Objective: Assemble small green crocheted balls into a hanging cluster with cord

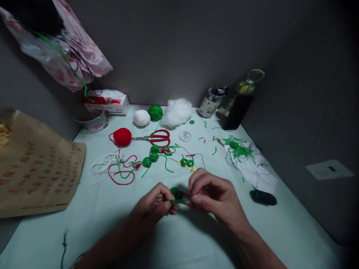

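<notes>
My left hand (157,203) is closed in a pinch on a small green crochet piece (178,201), in front of me above the table. At its right end the piece shows a bit of red. My right hand (214,196) is closed too, thumb against forefinger, at that red end; what sits in the pinch is too small to make out. A darker green rounded part (174,192) shows between the hands, partly hidden by the fingers. Beyond them lie several green crocheted balls (146,162) and a yellow piece (193,168) with green loops on it.
Red-handled scissors (159,138) lie beside a red yarn ball (122,137). White yarn (141,118), green yarn (155,112) and stuffing (178,112) stand behind. A paper bag (42,172) is at left; a bottle (238,104) and green scraps (241,149) are at right.
</notes>
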`<state>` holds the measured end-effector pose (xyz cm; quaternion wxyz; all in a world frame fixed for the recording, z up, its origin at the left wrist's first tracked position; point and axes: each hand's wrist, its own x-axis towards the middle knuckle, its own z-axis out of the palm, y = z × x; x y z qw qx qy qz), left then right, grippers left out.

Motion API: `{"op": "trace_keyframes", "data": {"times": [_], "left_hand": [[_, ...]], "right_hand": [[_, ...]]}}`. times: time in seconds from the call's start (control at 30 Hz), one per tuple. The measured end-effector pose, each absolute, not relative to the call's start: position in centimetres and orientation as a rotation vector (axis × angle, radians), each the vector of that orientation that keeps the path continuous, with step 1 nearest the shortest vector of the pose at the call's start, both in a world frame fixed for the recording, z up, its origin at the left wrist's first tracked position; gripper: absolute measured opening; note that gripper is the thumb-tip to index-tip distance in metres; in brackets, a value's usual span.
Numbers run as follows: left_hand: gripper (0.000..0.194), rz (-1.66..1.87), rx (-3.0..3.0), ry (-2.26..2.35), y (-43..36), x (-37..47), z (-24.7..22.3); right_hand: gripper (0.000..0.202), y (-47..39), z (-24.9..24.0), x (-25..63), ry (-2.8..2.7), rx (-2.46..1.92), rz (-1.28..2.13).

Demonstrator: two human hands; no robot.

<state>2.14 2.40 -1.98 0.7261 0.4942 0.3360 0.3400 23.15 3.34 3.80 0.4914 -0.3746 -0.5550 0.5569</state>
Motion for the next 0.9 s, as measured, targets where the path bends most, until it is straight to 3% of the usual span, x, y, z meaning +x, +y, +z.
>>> {"op": "trace_keyframes", "data": {"times": [0.2,0.37,0.5,0.73,0.9], "left_hand": [[0.029,0.723,1.062,0.81,2.2,2.8,-2.3],[0.031,0.652,1.0,0.89,2.7,2.6,-2.2],[0.02,0.632,1.126,1.016,3.1,2.3,-2.1],[0.018,0.472,1.067,0.871,2.6,2.8,-2.3],[0.021,0.672,1.253,1.013,3.1,2.1,-2.3]], "right_hand": [[0.022,3.6,3.8,24.1,-0.95,-0.769,1.648],[0.024,3.8,4.1,24.9,-0.859,-0.804,1.634],[0.018,4.0,4.1,25.6,-0.833,-0.843,1.593],[0.022,4.8,3.7,26.5,-0.921,-1.025,1.429],[0.024,5.0,3.5,26.8,-1.129,-1.202,1.48]]}}
